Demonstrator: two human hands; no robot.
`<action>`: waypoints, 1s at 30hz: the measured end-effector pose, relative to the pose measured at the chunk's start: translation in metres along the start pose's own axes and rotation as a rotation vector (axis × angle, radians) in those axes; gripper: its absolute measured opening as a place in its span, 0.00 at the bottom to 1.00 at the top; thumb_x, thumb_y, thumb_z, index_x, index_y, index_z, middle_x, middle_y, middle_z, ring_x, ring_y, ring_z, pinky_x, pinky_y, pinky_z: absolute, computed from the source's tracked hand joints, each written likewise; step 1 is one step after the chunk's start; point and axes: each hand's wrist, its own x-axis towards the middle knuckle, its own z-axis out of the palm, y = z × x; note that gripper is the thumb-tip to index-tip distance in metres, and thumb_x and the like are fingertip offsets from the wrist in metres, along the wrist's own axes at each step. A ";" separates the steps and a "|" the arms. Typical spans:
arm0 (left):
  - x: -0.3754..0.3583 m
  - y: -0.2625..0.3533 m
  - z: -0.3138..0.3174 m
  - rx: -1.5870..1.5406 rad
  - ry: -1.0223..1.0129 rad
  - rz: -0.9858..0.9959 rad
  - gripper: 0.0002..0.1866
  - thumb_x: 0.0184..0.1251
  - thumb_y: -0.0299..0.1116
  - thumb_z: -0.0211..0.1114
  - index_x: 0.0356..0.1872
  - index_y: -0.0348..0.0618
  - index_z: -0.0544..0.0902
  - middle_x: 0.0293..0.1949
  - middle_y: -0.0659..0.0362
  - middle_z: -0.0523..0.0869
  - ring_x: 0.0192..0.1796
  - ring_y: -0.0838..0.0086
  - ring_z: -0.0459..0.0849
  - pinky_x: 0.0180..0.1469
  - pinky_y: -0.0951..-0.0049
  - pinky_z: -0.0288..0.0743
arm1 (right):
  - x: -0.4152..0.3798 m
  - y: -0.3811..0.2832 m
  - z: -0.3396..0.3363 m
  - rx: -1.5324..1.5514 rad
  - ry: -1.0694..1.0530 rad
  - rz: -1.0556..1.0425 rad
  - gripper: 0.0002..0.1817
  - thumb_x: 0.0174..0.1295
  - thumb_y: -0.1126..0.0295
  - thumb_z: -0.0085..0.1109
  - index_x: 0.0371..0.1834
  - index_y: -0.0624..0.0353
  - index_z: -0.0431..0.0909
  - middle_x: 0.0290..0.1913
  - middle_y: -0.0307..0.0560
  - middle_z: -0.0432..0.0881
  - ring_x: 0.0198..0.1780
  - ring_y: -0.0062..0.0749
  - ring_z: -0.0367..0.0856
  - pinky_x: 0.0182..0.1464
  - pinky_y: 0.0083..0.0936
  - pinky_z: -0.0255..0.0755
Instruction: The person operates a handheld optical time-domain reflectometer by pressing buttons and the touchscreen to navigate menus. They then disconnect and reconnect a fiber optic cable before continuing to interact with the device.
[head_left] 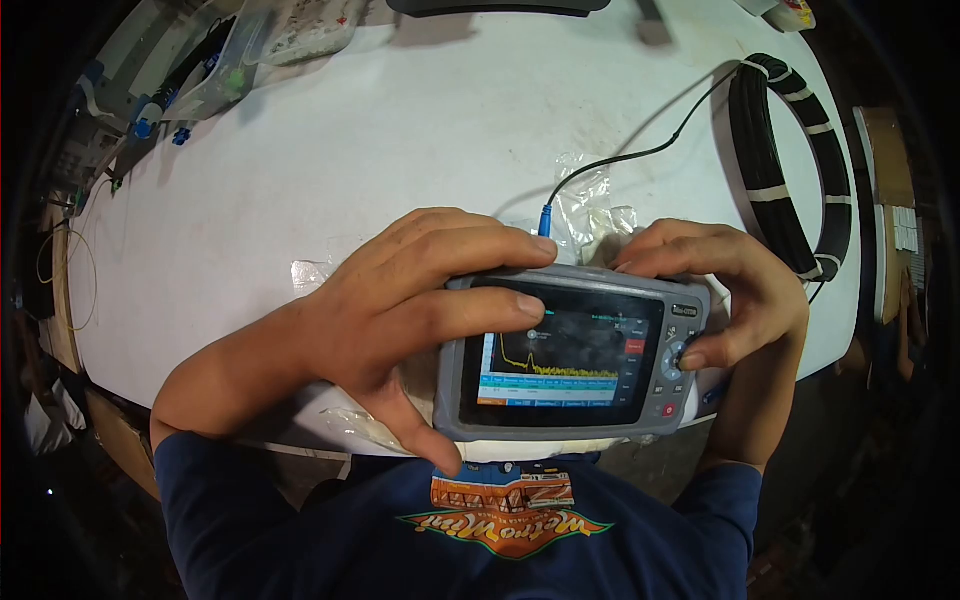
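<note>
A grey handheld tester (575,350) with a lit screen lies between my hands at the table's front edge. Its screen shows a yellow trace with one peak above rows of a table. My left hand (400,290) grips its left side, one finger over the screen and the thumb at the lower left corner. My right hand (735,280) holds the right end, with the thumb on the round keypad (675,360). A blue connector (545,221) on a black cable (620,159) meets the tester's far edge beside my left fingertip.
A coil of black cable (768,150) bound with white ties lies at the right. Clear plastic wrapping (585,200) sits on the white table (400,130) behind the tester. Clear bins (215,85) with tools stand at the far left. A dark object (500,5) is at the back edge.
</note>
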 end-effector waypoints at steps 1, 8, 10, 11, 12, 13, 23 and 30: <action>0.000 0.000 0.001 -0.005 0.004 0.004 0.57 0.42 0.77 0.78 0.67 0.46 0.74 0.65 0.40 0.77 0.60 0.48 0.83 0.57 0.51 0.79 | 0.000 0.001 0.000 0.028 0.009 0.002 0.39 0.44 0.63 0.81 0.62 0.69 0.83 0.58 0.62 0.85 0.60 0.51 0.85 0.63 0.41 0.77; 0.000 0.000 0.001 -0.001 0.004 0.007 0.56 0.43 0.77 0.78 0.67 0.45 0.74 0.65 0.40 0.77 0.60 0.47 0.83 0.57 0.51 0.80 | 0.002 -0.003 -0.001 -0.012 -0.022 -0.006 0.40 0.42 0.64 0.83 0.61 0.74 0.83 0.58 0.66 0.85 0.62 0.55 0.83 0.63 0.46 0.76; 0.000 0.000 0.000 0.002 0.004 0.007 0.56 0.43 0.77 0.78 0.67 0.45 0.74 0.65 0.40 0.77 0.60 0.47 0.83 0.57 0.51 0.80 | 0.000 0.002 0.001 0.051 0.016 -0.013 0.40 0.43 0.64 0.83 0.63 0.69 0.83 0.58 0.62 0.85 0.60 0.52 0.85 0.64 0.41 0.77; 0.000 -0.001 0.001 -0.003 0.006 0.009 0.56 0.44 0.77 0.77 0.67 0.45 0.74 0.65 0.40 0.77 0.59 0.47 0.83 0.57 0.51 0.79 | 0.001 0.002 0.000 0.053 0.018 -0.012 0.40 0.43 0.64 0.83 0.63 0.69 0.83 0.58 0.62 0.85 0.60 0.52 0.85 0.64 0.41 0.77; 0.000 -0.001 0.001 -0.010 0.005 0.008 0.56 0.44 0.77 0.77 0.67 0.45 0.74 0.65 0.40 0.77 0.59 0.47 0.83 0.57 0.51 0.79 | 0.002 0.001 -0.001 0.034 0.005 -0.016 0.40 0.42 0.64 0.83 0.61 0.72 0.83 0.58 0.64 0.85 0.61 0.53 0.84 0.63 0.44 0.77; 0.000 -0.001 0.001 -0.003 0.001 0.009 0.56 0.44 0.77 0.77 0.67 0.45 0.74 0.64 0.39 0.77 0.59 0.47 0.83 0.57 0.51 0.79 | 0.002 0.000 -0.001 0.016 -0.008 -0.018 0.40 0.42 0.63 0.84 0.60 0.74 0.83 0.58 0.66 0.85 0.61 0.54 0.84 0.63 0.46 0.77; 0.000 0.000 0.001 0.002 -0.003 0.006 0.55 0.46 0.77 0.76 0.67 0.45 0.74 0.65 0.39 0.76 0.61 0.48 0.82 0.58 0.50 0.79 | 0.002 0.002 0.003 0.042 0.028 0.005 0.40 0.42 0.63 0.84 0.61 0.68 0.83 0.57 0.59 0.85 0.59 0.49 0.85 0.62 0.40 0.77; 0.000 -0.001 0.003 -0.012 0.007 0.009 0.55 0.46 0.77 0.76 0.66 0.45 0.75 0.65 0.39 0.77 0.61 0.48 0.82 0.58 0.50 0.78 | 0.006 -0.005 0.005 0.009 0.046 0.057 0.38 0.44 0.59 0.83 0.58 0.68 0.83 0.56 0.58 0.86 0.59 0.47 0.84 0.63 0.39 0.76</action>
